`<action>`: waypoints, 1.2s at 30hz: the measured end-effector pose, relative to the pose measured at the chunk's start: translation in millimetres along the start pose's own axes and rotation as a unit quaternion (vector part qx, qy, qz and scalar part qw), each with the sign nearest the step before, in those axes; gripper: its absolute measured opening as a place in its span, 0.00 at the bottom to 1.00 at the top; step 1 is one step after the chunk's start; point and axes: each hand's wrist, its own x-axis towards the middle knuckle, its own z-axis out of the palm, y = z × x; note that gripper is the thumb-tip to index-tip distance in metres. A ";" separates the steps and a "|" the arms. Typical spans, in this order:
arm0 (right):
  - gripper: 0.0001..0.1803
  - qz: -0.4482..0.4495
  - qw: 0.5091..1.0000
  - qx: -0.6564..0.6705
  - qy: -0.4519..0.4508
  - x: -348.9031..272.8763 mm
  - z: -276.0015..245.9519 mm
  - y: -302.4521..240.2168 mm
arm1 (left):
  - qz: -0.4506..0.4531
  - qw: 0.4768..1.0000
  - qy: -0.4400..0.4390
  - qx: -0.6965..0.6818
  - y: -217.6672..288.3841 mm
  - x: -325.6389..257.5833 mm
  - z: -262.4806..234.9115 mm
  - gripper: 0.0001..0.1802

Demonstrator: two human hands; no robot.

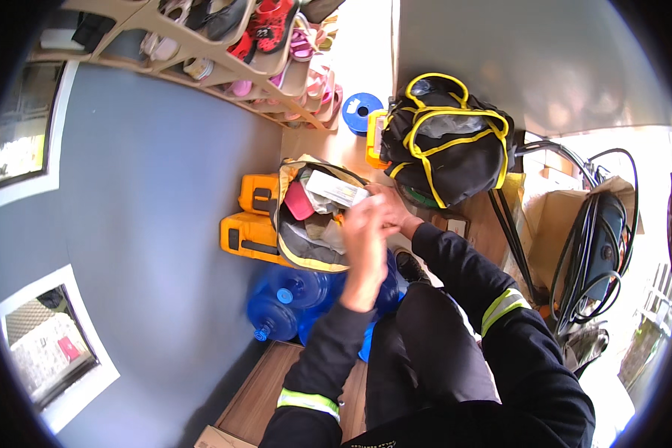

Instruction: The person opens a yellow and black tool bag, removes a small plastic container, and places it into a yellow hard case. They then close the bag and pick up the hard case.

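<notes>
Both hands meet over the open tan tool bag (306,246), which sits on the floor against the grey wall, just right of two orange tool cases (252,224) and just beyond a cluster of blue water bottles (291,299). Left hand (364,250) is raised w/ its back to the camera, fingers curled toward the bag mouth; can't tell if they pinch anything, since the palm side is hidden. Right hand (390,209) is tucked behind and touching the left, fingers closed in around something small, but what it is doesn't show.

The bag is crammed: a white flat packet (336,188) lies across the top, a pink item (299,200) beside it, grey fabric and bits below. A black duffel w/ yellow trim (446,145) stands just to the right and further off, a blue spool (361,110) beyond it near the shoe rack (231,45). Coiled black cables (593,246) hang at the far right.

To do the rummage well, IMO: keep one hand holding the bag mouth open or steadying the top layer while the other works, lift the packet clear rather than dragging it, so loose bits don't spill toward the bottles. Move slowly; contents are stacked loose and the bag rim sags on the near side.
</notes>
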 end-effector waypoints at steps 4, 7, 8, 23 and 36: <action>0.35 0.018 0.991 0.130 -0.014 -7.5 -22.1 -0.3 | 0.144 0.809 0.276 0.499 18.4 11.0 -121.1 0.28; 0.36 0.003 0.990 0.142 -0.007 -11.1 -22.7 -9.2 | 0.078 0.634 0.349 0.686 1.3 47.4 -195.0 0.39; 0.37 -0.006 0.989 0.145 -0.023 -12.1 -21.2 -9.1 | 0.065 0.652 0.324 0.683 -5.6 57.8 -215.4 0.40; 0.31 0.012 0.969 0.164 0.183 -42.7 56.0 -42.6 | -0.025 0.907 0.144 0.395 -44.9 104.7 -276.9 0.22; 0.27 -0.006 0.978 0.182 0.103 -58.9 -11.6 -65.6 | 0.039 0.900 0.195 0.387 -5.0 82.0 -284.7 0.31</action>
